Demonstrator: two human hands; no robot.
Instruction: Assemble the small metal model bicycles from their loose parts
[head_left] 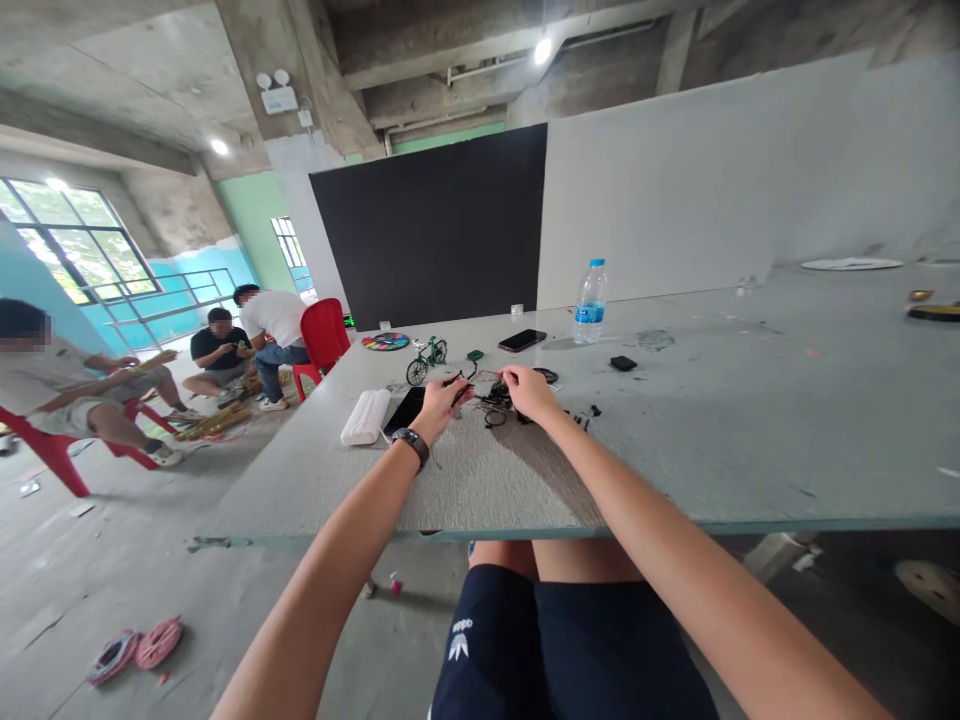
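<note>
Over the table, my left hand (442,406) is closed in a pinch on a small thin black part (454,379), apparently a piece of a model bicycle. My right hand (529,392) is closed too, fingertips pressed together close to the left ones; what they pinch is too small to make out. Between and below the hands lies a pile of small black parts (495,395), partly hidden by my right hand. Just beyond, a green model bicycle (427,361) stands upright. A small dark green piece (475,355) lies to its right.
Left of my hands are a white box-like block (366,417) and a dark phone (405,410). Farther back are another phone (523,340), a water bottle (590,305), a black item (623,363) and a colourful disc (385,342). Several people sit at left near a red chair (325,335).
</note>
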